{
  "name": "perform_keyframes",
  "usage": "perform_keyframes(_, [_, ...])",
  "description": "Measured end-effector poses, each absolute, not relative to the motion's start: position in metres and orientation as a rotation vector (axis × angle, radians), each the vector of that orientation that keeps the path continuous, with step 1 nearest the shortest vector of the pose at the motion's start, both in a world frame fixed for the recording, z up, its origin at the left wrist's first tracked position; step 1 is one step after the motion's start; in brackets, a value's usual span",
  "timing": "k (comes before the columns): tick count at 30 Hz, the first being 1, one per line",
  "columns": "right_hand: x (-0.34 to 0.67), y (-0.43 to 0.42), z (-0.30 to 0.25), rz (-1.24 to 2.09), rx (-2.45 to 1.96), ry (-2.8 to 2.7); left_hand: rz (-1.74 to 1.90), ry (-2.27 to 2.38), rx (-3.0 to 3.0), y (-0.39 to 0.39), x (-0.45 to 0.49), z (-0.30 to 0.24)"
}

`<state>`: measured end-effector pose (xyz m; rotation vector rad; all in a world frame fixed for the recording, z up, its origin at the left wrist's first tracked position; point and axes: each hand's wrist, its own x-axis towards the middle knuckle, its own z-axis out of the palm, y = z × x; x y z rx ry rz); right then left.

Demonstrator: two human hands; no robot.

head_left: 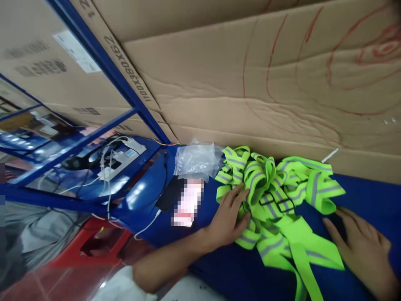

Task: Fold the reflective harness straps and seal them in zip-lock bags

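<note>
A heap of fluorescent yellow-green straps (283, 246) with grey reflective stripes lies on the blue table (216, 267). Black buckles (277, 204) show in the middle of the heap. My left hand (230, 215) rests against the left side of the heap, its fingers spread over the loops and not closed round any. To the right of the heap is my right hand (363, 246), with thumb and fingers apart and nothing visible between them. Its fingertips are close to the straps; whether they touch is hard to make out.
A clear plastic bag (199, 159) and a phone (189, 205) with a lit, pixelated screen lie left of the straps. Cardboard sheets (203, 75) stand behind the table. A blue metal frame (109, 125), white cables (108, 188) and a red stool (90, 246) are further left.
</note>
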<state>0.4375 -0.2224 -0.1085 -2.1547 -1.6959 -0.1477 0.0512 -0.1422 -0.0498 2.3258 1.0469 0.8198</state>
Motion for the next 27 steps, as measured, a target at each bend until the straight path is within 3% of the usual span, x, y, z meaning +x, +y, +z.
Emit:
perform_keyframes(17, [0.427, -0.223, -0.095, -0.218, -2.144, -1.771, 0.717, 1.112, 2.622, -0.142, 0.053, -0.04])
perform_keyframes(27, [0.433, -0.218, -0.082, -0.054, -2.149, -1.795, 0.594, 1.216, 2.743, -0.148, 0.052, -0.023])
